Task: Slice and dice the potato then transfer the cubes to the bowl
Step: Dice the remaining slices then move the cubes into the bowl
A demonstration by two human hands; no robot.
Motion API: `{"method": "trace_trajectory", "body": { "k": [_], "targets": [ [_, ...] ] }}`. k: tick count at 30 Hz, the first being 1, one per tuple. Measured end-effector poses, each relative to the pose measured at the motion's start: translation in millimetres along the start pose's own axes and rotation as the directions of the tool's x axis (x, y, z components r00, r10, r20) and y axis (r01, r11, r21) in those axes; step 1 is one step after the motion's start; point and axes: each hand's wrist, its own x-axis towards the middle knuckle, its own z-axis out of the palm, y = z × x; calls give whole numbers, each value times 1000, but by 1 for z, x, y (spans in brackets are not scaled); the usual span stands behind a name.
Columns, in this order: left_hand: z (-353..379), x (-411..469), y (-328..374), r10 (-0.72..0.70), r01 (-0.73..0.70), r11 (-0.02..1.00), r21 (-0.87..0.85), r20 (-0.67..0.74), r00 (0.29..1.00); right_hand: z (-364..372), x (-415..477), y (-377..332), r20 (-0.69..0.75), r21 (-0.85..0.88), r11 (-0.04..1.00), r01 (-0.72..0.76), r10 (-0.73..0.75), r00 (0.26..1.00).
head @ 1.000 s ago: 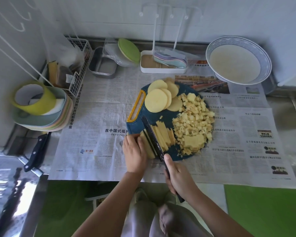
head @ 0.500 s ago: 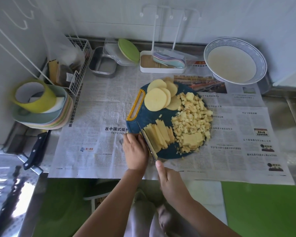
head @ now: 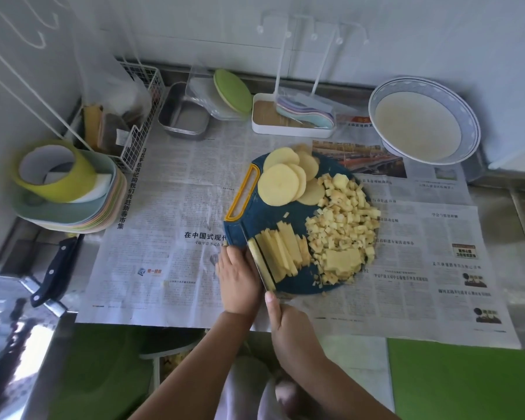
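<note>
Three forms of potato lie on the round dark-blue cutting board (head: pixel 264 216). Round slices (head: pixel 281 184) overlap each other at its far side. A heap of potato cubes (head: pixel 343 225) fills its right half. The potato strips (head: pixel 285 253) lie side by side at its near edge.

The knife (head: pixel 262 269) stands at the left end of the strips, its blade seen almost edge-on and its tip pointing away from the person. The right hand (head: pixel 288 325) is closed around the knife handle, with one finger stretched forward to the blade. The left hand (head: pixel 238 280) lies just left of the blade, knuckles up, with the fingers bent down onto the last piece of the strips.

On its left side the board has a yellow handle loop (head: pixel 243 192). The bowl (head: pixel 470 116), white inside with a blue patterned rim, stands well apart at the far right, near the wall.

The board rests on sheets of newspaper (head: pixel 176 207), which cover a metal counter (head: pixel 522 213). Along the far edge stand a metal tray (head: pixel 184 116), a green lid (head: pixel 232 90) and a white rack (head: pixel 291 128) with pastel boards. At the far left there is a wire basket (head: pixel 140 116). Nearer on the left is a stack of pastel plates (head: pixel 73 219) with a yellow-green cup (head: pixel 55 171) on top. A second knife (head: pixel 56 271) with a black handle lies beside the plates. White wall tiles (head: pixel 376 31) close the back, and a green floor (head: pixel 461 383) shows below the counter.
</note>
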Motion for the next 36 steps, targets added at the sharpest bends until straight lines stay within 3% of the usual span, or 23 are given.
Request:
{"method": "trace_trajectory", "body": {
  "k": [4, 8, 13, 19, 25, 29, 36],
  "targets": [
    [0, 1, 3, -6, 6, 1000, -10, -24, 1000, 2, 7, -3, -28, -85, 996, -28, 26, 999],
    [-2, 1, 6, 11, -11, 1000, -7, -36, 999, -12, 10, 11, 59, 278, 959, -57, 42, 997],
    [-7, 2, 6, 48, -48, 999, -25, -16, 999, -19, 10, 22, 142, 500, 854, -143, 82, 986],
    [-16, 5, 6, 34, -30, 997, -66, 63, 997, -14, 3, 26, 104, 451, 889, -81, 38, 994],
    [-32, 5, 5, -79, 98, 991, -89, 188, 979, -23, -7, 16, 82, 456, 889, -33, -5, 997],
    [-40, 6, 0, 48, -50, 999, 1, 275, 960, -17, -14, 10, 87, 450, 893, -29, -11, 996],
    [-36, 6, -7, 163, -170, 985, 17, 223, 961, -11, -18, 6, 61, 375, 927, -14, -9, 998]
  ]
}}
